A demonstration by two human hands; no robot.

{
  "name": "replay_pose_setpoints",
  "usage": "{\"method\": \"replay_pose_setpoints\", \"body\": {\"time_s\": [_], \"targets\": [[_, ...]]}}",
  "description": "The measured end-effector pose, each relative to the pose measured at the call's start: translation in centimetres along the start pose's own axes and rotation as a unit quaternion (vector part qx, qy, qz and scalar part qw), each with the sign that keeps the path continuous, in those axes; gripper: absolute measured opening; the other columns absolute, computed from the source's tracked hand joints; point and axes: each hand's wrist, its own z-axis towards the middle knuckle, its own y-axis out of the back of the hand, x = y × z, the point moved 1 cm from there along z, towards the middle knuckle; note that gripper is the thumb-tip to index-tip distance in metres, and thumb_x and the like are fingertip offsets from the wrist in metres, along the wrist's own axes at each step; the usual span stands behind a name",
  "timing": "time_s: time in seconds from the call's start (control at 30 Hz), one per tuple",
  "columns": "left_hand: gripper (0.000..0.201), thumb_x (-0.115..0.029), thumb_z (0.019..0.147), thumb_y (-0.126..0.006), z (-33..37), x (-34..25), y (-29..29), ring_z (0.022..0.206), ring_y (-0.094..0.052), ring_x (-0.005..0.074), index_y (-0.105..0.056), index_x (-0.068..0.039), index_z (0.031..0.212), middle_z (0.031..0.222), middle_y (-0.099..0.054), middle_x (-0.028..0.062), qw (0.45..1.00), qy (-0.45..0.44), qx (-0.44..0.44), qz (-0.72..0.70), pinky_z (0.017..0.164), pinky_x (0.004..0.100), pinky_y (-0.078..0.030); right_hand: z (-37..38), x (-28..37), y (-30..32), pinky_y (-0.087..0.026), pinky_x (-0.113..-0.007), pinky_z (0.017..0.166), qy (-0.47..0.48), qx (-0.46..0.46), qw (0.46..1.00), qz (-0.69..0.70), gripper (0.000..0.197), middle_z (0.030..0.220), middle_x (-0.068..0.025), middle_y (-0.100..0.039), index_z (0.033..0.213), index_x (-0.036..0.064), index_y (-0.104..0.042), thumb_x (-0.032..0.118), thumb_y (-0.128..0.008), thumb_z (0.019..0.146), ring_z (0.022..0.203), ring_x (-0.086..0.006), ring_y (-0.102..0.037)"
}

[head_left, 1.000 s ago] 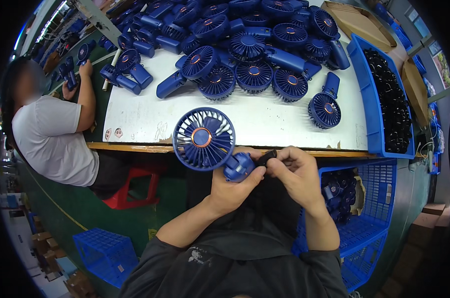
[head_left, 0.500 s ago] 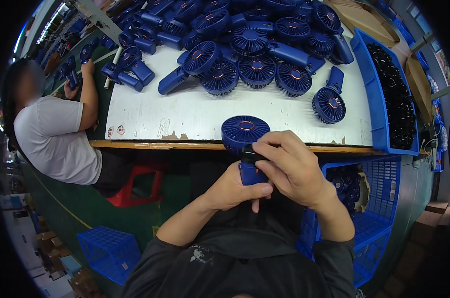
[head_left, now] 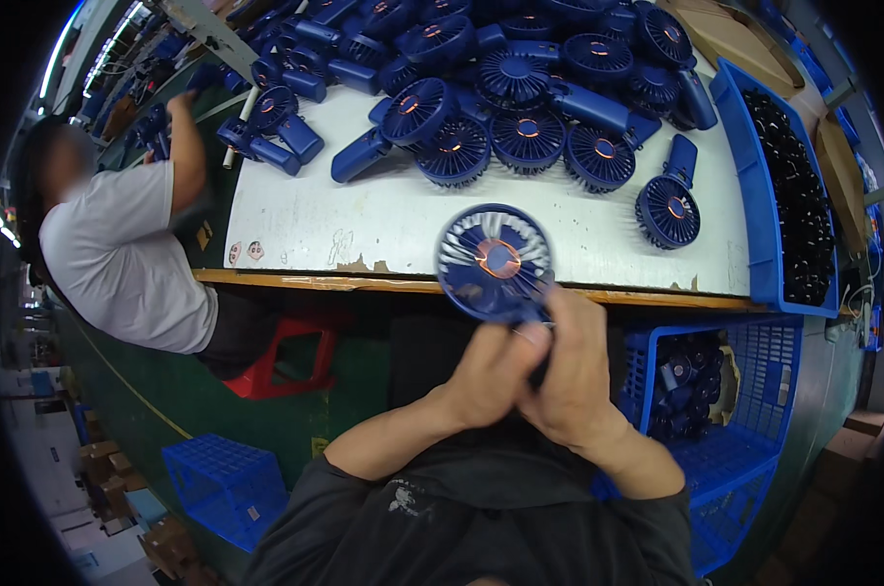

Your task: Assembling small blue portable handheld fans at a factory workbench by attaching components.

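A dark blue handheld fan [head_left: 493, 262] with a copper-coloured ring at its hub is tilted up over the front edge of the white table, its round head facing me. My left hand [head_left: 481, 379] is closed around the handle just below the head. Pressed against the same handle from the other side is my right hand [head_left: 571, 376], its fingers curled and smeared by motion. Between them, the hands hide most of the handle. On the tabletop to the right lies a single blue fan [head_left: 668, 210].
Many blue fans [head_left: 442, 146] are heaped across the back of the white table [head_left: 383, 220]. A blue bin [head_left: 749, 176] of small black parts stands at the right. Blue crates [head_left: 754, 386] sit below. At the left, a co-worker [head_left: 120, 254] handles fans by a red stool [head_left: 290, 356].
The fan's head has tipped up to face me, and both hands have turned with it. The black piece at my right fingertips no longer shows. The view has shifted slightly.
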Motion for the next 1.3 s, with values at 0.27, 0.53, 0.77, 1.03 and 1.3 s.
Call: {"method": "replay_pose_setpoints", "body": {"time_s": [0.27, 0.53, 0.77, 1.03, 1.3], "targets": [[0.038, -0.035, 0.094, -0.061, 0.8, -1.9, -0.3, 0.101, -0.059, 0.0415, -0.065, 0.0, 0.108, 0.105, -0.065, 0.0211, 0.866, -0.236, 0.016, 0.44, 0.091, 0.0502, -0.044, -0.9, -2.4, 1.5, -0.05, -0.038, 0.091, -0.268, 0.092, 0.91, 0.302, 0.055, 0.11, -0.0197, -0.064, 0.127, -0.0033, -0.048, 0.006, -0.07, 0.078, 0.103, -0.0308, -0.065], [0.035, -0.025, 0.092, -0.066, 2.8, -3.0, 0.8, 0.076, -0.06, 0.0327, -0.067, -0.001, 0.068, 0.078, -0.06, 0.0146, 0.854, -0.215, -0.015, 0.474, 0.071, 0.0429, -0.047, -3.0, -3.3, 1.4, -0.053, -0.032, 0.064, -0.367, 0.161, 0.562, 0.724, 0.041, 0.085, -0.0072, -0.058, 0.117, -0.0043, -0.055, 0.002, -0.063, 0.077, 0.069, -0.0183, -0.061], [0.017, -0.014, 0.092, -0.068, 2.8, -2.6, 1.7, 0.086, -0.068, 0.0327, -0.072, 0.002, 0.09, 0.091, -0.07, 0.0164, 0.92, -0.189, -0.024, 0.342, 0.079, 0.0379, -0.053, -2.9, -3.4, 1.8, -0.052, -0.033, 0.064, -0.374, 0.101, 0.531, 0.753, 0.05, 0.085, -0.0092, -0.058, 0.124, -0.0067, -0.052, 0.005, -0.067, 0.078, 0.069, -0.0203, -0.06], [0.05, -0.014, 0.087, -0.07, 6.3, -5.7, 14.3, 0.124, -0.054, 0.0393, -0.054, 0.004, 0.131, 0.132, -0.057, 0.025, 0.783, -0.267, -0.261, 0.497, 0.107, 0.0433, -0.041, -15.3, -11.3, 10.5, -0.047, -0.026, 0.061, -0.416, -0.244, 0.847, 0.222, 0.046, 0.09, -0.0063, -0.057, 0.131, -0.0034, -0.048, 0.007, -0.062, 0.089, 0.07, -0.0137, -0.056], [0.071, -0.02, 0.086, -0.073, 11.9, -8.3, 19.6, 0.123, -0.056, 0.0335, -0.043, 0.0, 0.146, 0.133, -0.058, 0.02, 0.79, -0.153, -0.146, 0.575, 0.105, 0.0367, -0.041, -41.9, -27.5, 14.3, -0.042, -0.04, 0.105, -0.635, -0.09, 0.733, -0.23, 0.063, 0.126, -0.0292, -0.059, 0.13, -0.0102, -0.052, 0.022, -0.071, 0.079, 0.122, -0.0389, -0.056]]}}
